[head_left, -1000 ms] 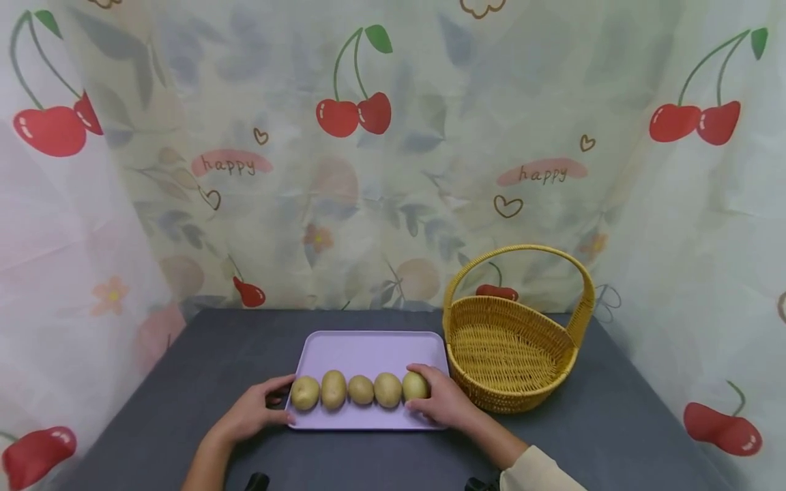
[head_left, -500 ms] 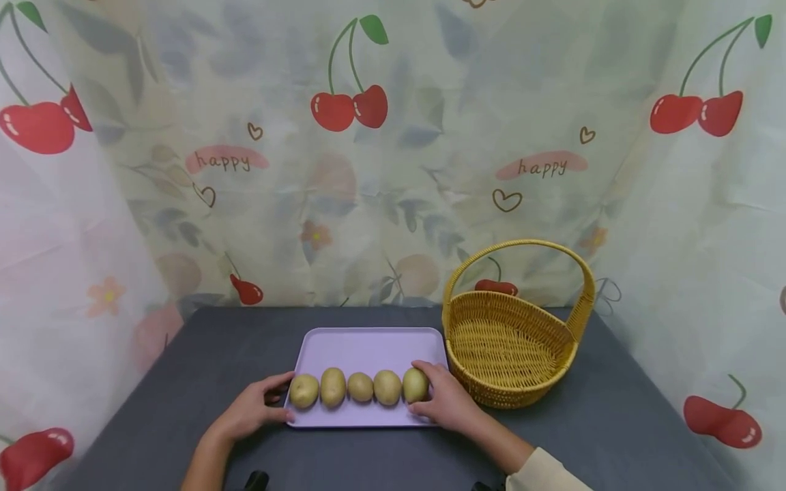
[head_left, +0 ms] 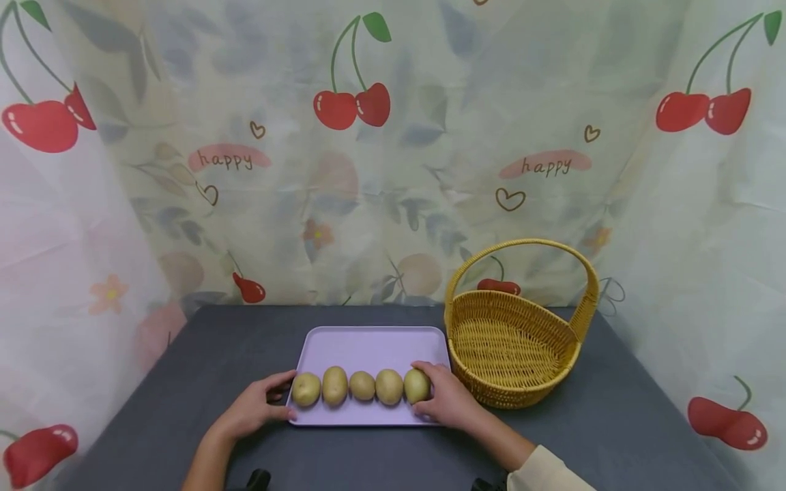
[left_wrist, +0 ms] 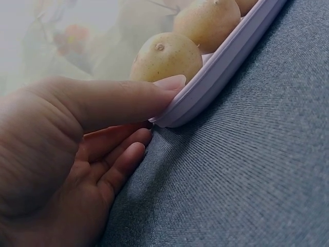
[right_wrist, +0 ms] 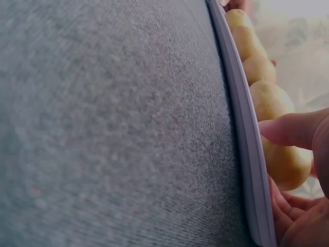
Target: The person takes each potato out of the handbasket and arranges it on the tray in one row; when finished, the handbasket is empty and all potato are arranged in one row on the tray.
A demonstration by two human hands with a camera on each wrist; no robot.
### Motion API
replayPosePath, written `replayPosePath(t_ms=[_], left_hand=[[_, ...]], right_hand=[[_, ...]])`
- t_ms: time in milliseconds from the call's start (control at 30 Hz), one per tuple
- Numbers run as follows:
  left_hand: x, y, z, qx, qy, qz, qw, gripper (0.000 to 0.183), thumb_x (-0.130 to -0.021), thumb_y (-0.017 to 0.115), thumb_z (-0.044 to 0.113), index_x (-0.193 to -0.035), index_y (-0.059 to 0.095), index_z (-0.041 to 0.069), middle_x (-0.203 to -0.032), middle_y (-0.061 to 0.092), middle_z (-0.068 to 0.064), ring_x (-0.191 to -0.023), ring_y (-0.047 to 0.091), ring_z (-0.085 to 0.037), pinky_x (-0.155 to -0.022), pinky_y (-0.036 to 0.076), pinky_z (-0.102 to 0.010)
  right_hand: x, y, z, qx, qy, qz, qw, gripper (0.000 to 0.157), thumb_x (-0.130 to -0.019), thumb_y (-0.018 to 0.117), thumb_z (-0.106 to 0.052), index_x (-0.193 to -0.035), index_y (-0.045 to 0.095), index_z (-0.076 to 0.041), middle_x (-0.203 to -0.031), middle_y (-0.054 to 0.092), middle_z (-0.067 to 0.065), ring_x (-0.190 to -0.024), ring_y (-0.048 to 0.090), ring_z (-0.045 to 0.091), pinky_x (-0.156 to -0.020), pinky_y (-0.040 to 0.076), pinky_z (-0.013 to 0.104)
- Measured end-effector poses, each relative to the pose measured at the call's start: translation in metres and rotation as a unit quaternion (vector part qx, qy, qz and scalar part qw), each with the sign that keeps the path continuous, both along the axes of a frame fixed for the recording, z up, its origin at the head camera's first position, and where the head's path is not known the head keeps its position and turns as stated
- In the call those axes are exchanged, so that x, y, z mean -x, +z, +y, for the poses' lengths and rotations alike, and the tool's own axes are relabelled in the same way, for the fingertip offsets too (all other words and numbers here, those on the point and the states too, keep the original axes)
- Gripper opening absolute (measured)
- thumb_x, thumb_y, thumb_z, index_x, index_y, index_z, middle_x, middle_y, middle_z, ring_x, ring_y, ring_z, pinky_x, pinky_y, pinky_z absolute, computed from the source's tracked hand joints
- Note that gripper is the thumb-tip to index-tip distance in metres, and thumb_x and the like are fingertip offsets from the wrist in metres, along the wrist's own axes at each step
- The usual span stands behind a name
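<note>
Several potatoes lie in a row across a lilac tray (head_left: 374, 344). My right hand (head_left: 451, 402) holds the rightmost potato (head_left: 417, 386) between thumb and fingers, and this potato still sits at the tray's right end. In the right wrist view the thumb lies against the potato (right_wrist: 285, 164), with the fingers partly hidden behind it. At the other end, my left hand (head_left: 252, 407) holds the tray's left edge beside the leftmost potato (head_left: 306, 389). The left wrist view shows its thumb (left_wrist: 128, 100) on the tray's corner rim, the other fingers bent below.
A wicker basket (head_left: 510, 351) with a tall arched handle stands close to the tray's right side, with nothing in it. Dark grey cloth (head_left: 356, 460) covers the table. Behind and at both sides hangs a cherry-patterned curtain (head_left: 393, 170).
The head view has tilted slightly, so everything sits a little higher in it. Both hands, the potatoes, tray and basket keep their places relative to each other.
</note>
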State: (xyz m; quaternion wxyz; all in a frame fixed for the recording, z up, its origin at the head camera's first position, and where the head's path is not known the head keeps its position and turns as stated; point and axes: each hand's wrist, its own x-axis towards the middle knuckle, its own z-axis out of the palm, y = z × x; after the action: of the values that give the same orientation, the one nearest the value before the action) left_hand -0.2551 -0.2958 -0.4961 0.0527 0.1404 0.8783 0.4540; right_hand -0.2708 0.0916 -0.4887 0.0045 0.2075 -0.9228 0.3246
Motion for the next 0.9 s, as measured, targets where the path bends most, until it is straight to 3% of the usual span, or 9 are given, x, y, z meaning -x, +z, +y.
replayPosePath(t_ms=[233, 433, 533, 633, 733, 900], left_hand=[[-0.001, 0.002, -0.001, -0.004, -0.009, 0.003, 1.0, 0.078, -0.075, 0.084, 0.018, -0.139, 0.047, -0.007, -0.137, 0.049, -0.026, -0.116, 0.054, -0.037, -0.094, 0.044, -0.046], [-0.002, 0.003, -0.009, 0.0, -0.002, 0.0, 1.0, 0.078, -0.074, 0.084, 0.017, -0.139, 0.047, -0.007, -0.137, 0.05, -0.027, -0.118, 0.053, -0.039, -0.095, 0.045, -0.045], [-0.002, 0.002, -0.014, -0.004, -0.003, -0.006, 1.0, 0.078, -0.075, 0.084, 0.017, -0.139, 0.046, -0.009, -0.135, 0.051, -0.027, -0.119, 0.052, -0.039, -0.096, 0.045, -0.046], [-0.004, 0.001, -0.017, -0.019, -0.005, -0.013, 0.9997, 0.078, -0.077, 0.083, 0.016, -0.139, 0.044, -0.01, -0.133, 0.052, -0.028, -0.119, 0.052, -0.04, -0.096, 0.044, -0.048], [-0.008, 0.002, -0.02, -0.031, 0.003, -0.027, 0.9991, 0.075, -0.08, 0.08, 0.017, -0.14, 0.044, -0.009, -0.134, 0.052, -0.028, -0.119, 0.053, -0.039, -0.096, 0.045, -0.048], [-0.014, 0.013, -0.029, -0.006, 0.027, -0.038, 0.9989, 0.068, -0.086, 0.075, 0.023, -0.141, 0.046, -0.004, -0.135, 0.052, -0.025, -0.114, 0.057, -0.036, -0.09, 0.048, -0.045]], right_hand=[[-0.017, 0.006, 0.005, -0.018, -0.015, 0.03, 0.999, 0.079, -0.073, 0.084, -0.022, -0.143, 0.047, -0.012, -0.117, 0.051, 0.011, -0.091, 0.055, 0.018, -0.078, 0.048, 0.039], [-0.038, 0.016, 0.013, 0.024, -0.001, 0.047, 0.999, 0.071, -0.078, 0.08, -0.019, -0.142, 0.048, -0.013, -0.121, 0.05, 0.012, -0.068, 0.052, 0.006, -0.061, 0.045, 0.024], [-0.048, 0.023, 0.021, 0.046, 0.017, 0.046, 0.998, 0.065, -0.08, 0.079, -0.017, -0.139, 0.051, -0.013, -0.12, 0.053, 0.009, -0.069, 0.053, 0.003, -0.061, 0.046, 0.023], [-0.056, 0.03, 0.036, 0.067, 0.043, 0.045, 0.996, 0.056, -0.082, 0.078, -0.014, -0.134, 0.055, -0.014, -0.115, 0.056, 0.003, -0.071, 0.056, 0.003, -0.061, 0.049, 0.023], [-0.061, 0.035, 0.055, 0.092, 0.053, 0.071, 0.992, 0.045, -0.084, 0.076, -0.011, -0.125, 0.061, -0.014, -0.108, 0.059, -0.002, -0.072, 0.058, 0.003, -0.058, 0.05, 0.024], [-0.064, 0.04, 0.096, 0.113, 0.003, 0.142, 0.983, 0.027, -0.084, 0.075, -0.007, -0.11, 0.069, -0.013, -0.093, 0.066, -0.004, -0.07, 0.058, 0.003, -0.057, 0.051, 0.026]])
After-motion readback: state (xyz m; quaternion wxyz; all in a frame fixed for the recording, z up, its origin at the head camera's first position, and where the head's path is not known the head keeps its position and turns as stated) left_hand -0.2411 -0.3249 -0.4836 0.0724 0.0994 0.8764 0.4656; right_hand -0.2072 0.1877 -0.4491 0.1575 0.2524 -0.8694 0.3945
